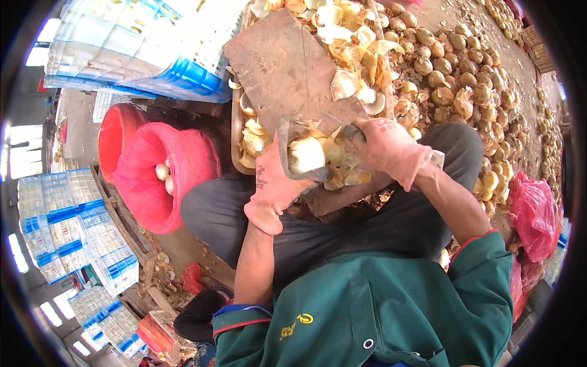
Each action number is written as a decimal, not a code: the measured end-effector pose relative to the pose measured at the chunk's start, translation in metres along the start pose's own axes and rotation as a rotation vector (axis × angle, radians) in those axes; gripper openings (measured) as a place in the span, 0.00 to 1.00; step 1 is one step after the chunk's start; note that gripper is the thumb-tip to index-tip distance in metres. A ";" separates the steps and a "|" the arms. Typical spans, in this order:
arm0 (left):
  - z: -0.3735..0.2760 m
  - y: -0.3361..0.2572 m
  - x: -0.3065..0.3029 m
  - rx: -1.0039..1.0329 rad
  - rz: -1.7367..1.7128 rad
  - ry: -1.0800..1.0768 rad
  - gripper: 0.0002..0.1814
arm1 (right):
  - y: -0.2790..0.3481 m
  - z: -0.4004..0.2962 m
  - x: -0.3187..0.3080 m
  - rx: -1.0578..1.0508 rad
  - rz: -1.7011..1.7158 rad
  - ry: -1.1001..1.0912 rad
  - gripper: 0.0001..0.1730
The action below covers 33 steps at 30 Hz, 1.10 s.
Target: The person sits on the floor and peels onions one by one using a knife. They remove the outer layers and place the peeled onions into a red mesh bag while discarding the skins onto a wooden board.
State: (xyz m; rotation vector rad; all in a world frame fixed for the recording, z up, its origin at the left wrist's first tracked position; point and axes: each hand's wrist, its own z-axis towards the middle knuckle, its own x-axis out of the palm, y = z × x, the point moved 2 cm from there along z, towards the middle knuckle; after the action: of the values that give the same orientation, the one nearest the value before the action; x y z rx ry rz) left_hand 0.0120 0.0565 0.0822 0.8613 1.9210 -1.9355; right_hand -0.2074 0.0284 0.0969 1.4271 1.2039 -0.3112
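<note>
My left hand (284, 174), in a pink knit glove with dark-coated fingers, is closed around a peeled white onion (306, 155) above the near part of a wooden board (293, 64). To its right, my right hand (380, 142), in a matching glove, has its fingers curled round something mostly hidden; a thin blade (331, 117) seems to reach from it towards the board. Loose onion skins (346, 165) lie between and below the two hands. The board rests slantwise over a tray (236, 137) holding more skins.
A large heap of unpeeled onions (467, 78) covers the floor at the right. At the left stand a pink mesh sack (192, 156) with peeled onions (162, 171) inside and an orange bucket (117, 121). Stacked plastic crates (137, 55) rise at the upper left. Another person's dark-clothed leg (195, 316) shows at the lower left.
</note>
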 end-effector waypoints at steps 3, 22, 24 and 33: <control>-0.007 0.022 -0.007 -0.143 -0.169 -0.011 0.54 | 0.008 -0.012 0.003 -0.046 0.078 -0.058 0.19; -0.009 0.031 -0.017 -0.231 -0.523 -0.056 0.51 | 0.021 0.002 0.040 -0.116 -0.096 0.019 0.22; -0.010 0.029 -0.017 -0.211 -0.442 -0.054 0.50 | 0.017 0.007 0.044 -0.112 -0.161 0.017 0.22; -0.009 0.032 -0.015 -0.136 -0.282 0.026 0.50 | 0.002 0.019 0.015 -0.036 0.254 -0.060 0.20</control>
State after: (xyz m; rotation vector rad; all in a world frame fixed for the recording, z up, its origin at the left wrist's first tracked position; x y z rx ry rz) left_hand 0.0447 0.0600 0.0654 0.6080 2.2623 -1.9199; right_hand -0.1909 0.0202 0.0810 1.5097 0.9625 -0.1546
